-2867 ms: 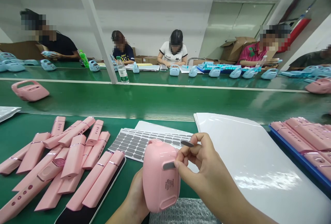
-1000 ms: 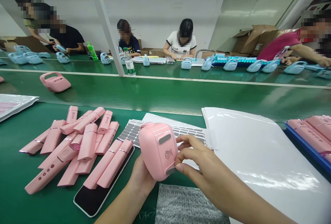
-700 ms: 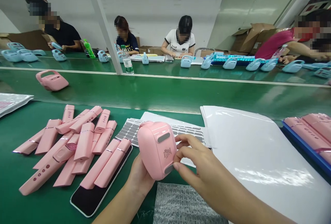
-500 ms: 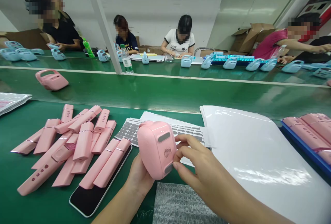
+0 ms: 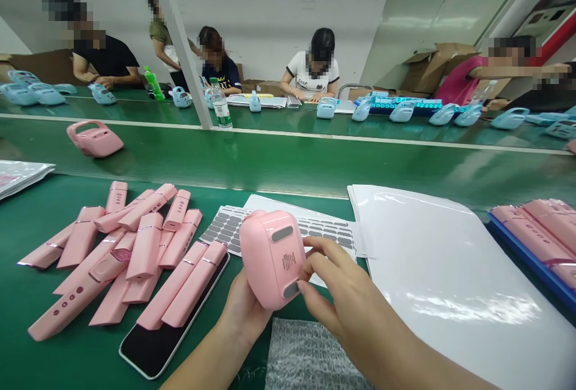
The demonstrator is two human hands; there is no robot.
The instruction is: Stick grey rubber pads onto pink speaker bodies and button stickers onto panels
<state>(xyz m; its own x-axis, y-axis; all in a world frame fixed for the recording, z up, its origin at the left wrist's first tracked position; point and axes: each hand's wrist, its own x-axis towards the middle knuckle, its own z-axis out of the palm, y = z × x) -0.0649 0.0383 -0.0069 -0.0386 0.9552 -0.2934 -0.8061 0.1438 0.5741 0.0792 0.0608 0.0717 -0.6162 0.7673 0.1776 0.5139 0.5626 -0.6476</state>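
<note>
Closest, bubble wrap (image 5: 310, 354) lies beneath the right hand (image 5: 339, 285), perhaps as cushioning. The left hand (image 5: 247, 303) grasps the pink housing (image 5: 258, 258) from the side, its base with grey pads (image 5: 282, 234) turned toward the other hand, presumably for access; the right fingertips touch the lower pad's edge, but whether they pinch it I cannot tell. Left of the hands, pink sticks (image 5: 193, 291) and a phone (image 5: 153, 348) crowd movement; rightward, a flat white sheet (image 5: 427, 258) leaves room until the blue tray's rim (image 5: 522, 251). Past the fingers, sticker sheets (image 5: 224, 226) sit within reach.

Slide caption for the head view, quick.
Left hand holding a pink housing, right hand at its lower gray strip.
</note>
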